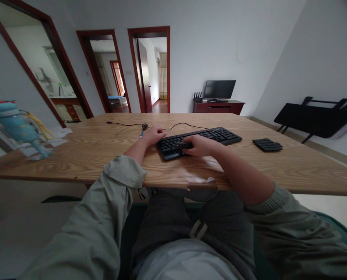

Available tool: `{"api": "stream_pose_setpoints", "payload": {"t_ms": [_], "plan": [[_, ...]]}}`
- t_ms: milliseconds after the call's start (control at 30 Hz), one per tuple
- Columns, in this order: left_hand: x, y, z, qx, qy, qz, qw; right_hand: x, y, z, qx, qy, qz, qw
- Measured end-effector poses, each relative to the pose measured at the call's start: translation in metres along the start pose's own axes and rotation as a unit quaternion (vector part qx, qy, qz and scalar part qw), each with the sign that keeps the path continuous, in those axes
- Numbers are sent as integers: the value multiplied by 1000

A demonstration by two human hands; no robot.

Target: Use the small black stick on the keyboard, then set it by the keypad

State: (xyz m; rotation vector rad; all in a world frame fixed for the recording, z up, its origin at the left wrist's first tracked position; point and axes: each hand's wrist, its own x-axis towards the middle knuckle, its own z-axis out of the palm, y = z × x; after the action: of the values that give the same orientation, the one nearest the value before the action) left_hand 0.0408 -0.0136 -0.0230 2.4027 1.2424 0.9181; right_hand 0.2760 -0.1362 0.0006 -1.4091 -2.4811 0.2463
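Right hand of the seated person, closed around a small dark object, which it holds over the left half of the black computer keyboard; the object's exact kind is too blurred to tell, as is whether it touches the keys. Left hand, with fingers curled, lies at the keyboard's far left corner; whether it grips the casing cannot be told. The keyboard, its long side set slightly aslant, rests on a wood-grain table. Beyond it runs a thin black cable, gathered into a knot to the keyboard's far left. To its right, well apart from both hands, lies a flat cluster of black key-like pieces. Well to the keyboard's left stands a light-blue figure with a red top and a yellow cord, close to some white papers. On the near side of the keyboard, the table's edge strip is damaged. Far beyond the keyboard, a flat-screen monitor stands on a dark red cabinet.
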Motion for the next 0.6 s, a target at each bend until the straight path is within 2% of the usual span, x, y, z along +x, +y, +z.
{"api": "stream_pose_setpoints", "payload": {"t_ms": [167, 600], "plan": [[0, 1, 0, 1, -2, 2, 1000, -3, -12, 0, -44, -57, 9, 997], [0, 3, -2, 6, -4, -5, 1000, -42, 8, -6, -23, -87, 37, 995]]}}
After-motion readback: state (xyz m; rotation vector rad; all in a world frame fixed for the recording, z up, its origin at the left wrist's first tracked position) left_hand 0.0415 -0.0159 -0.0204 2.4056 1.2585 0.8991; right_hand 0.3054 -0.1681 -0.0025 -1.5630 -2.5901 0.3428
